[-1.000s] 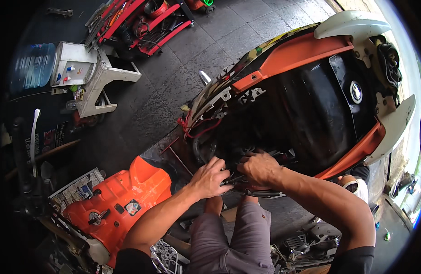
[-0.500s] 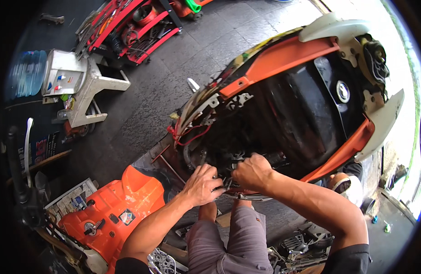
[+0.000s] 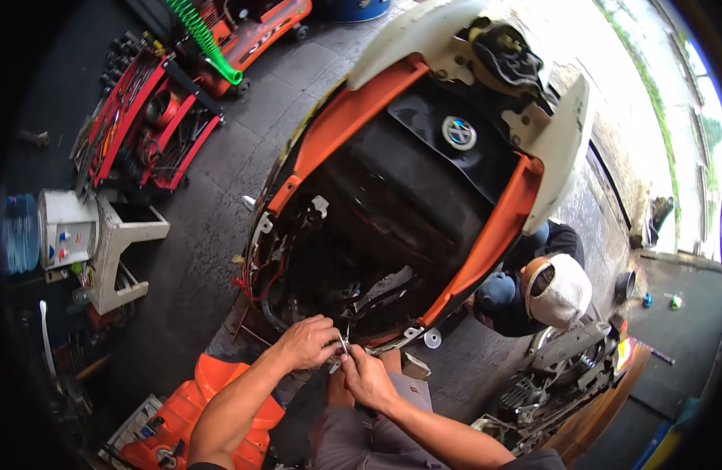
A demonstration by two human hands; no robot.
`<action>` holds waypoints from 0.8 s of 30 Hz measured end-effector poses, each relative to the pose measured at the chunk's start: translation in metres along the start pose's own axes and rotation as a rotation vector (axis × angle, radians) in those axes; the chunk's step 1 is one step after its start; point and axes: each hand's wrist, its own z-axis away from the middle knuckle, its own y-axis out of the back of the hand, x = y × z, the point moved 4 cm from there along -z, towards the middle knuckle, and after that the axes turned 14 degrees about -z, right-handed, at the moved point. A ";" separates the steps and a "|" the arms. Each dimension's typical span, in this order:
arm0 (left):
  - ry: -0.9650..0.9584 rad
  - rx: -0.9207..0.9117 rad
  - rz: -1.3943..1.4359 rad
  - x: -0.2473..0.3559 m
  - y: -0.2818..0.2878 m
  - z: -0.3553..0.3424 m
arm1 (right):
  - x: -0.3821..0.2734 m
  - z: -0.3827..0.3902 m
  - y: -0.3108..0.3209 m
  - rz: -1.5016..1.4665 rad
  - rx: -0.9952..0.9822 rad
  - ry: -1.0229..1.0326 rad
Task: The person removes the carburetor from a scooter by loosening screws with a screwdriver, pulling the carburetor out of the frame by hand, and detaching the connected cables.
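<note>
In front of me stands a partly stripped scooter [image 3: 369,180], with orange side panels, a black inner body and an open cavity at its near end. Over the cavity's near rim, my left hand [image 3: 307,342] has its fingers closed in a pinch; what they hold is too small to make out. Just right of it and nearer to me, my right hand [image 3: 367,381] is closed on a slim, silvery metal piece [image 3: 344,343], which points up between the two hands. Its exact kind is unclear. Beside the left hand, a red wire [image 3: 255,291] hangs at the scooter's edge.
An orange body cover [image 3: 212,392] lies at lower left. To the right, a person in a pale cap [image 3: 568,290] crouches close to the scooter, with an engine assembly [image 3: 549,368] nearby. A red tool cart [image 3: 153,117] and white stool [image 3: 110,266] stand left.
My view has turned right, bringing the crouching person into sight. My right hand has come out of the cavity towards my left, now holding the slim metal piece at the rim.
</note>
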 end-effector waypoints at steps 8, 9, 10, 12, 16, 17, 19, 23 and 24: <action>-0.025 -0.250 0.164 -0.027 -0.003 -0.015 | 0.032 0.001 -0.033 -0.225 0.288 -0.121; -0.003 -0.282 0.192 -0.028 -0.002 -0.018 | 0.032 -0.002 -0.035 -0.264 0.329 -0.119; 0.003 -0.324 0.205 -0.028 -0.001 -0.020 | 0.037 -0.006 -0.037 -0.285 0.377 -0.113; 0.131 -0.406 0.291 -0.035 -0.004 -0.019 | 0.036 -0.009 -0.041 -0.322 0.432 -0.107; 0.267 -0.498 0.392 -0.045 -0.011 -0.024 | 0.038 -0.015 -0.041 -0.274 0.541 -0.012; 0.282 -0.519 0.390 -0.046 -0.010 -0.025 | 0.040 -0.016 -0.042 -0.236 0.559 0.022; 0.313 -0.574 0.358 -0.036 -0.003 -0.033 | 0.047 -0.016 -0.041 -0.160 0.561 0.029; 0.296 -0.635 0.324 -0.031 -0.005 -0.041 | 0.046 -0.013 -0.040 -0.049 0.578 0.152; 0.316 -0.696 0.273 -0.028 -0.004 -0.046 | 0.044 -0.012 -0.039 -0.054 0.599 0.194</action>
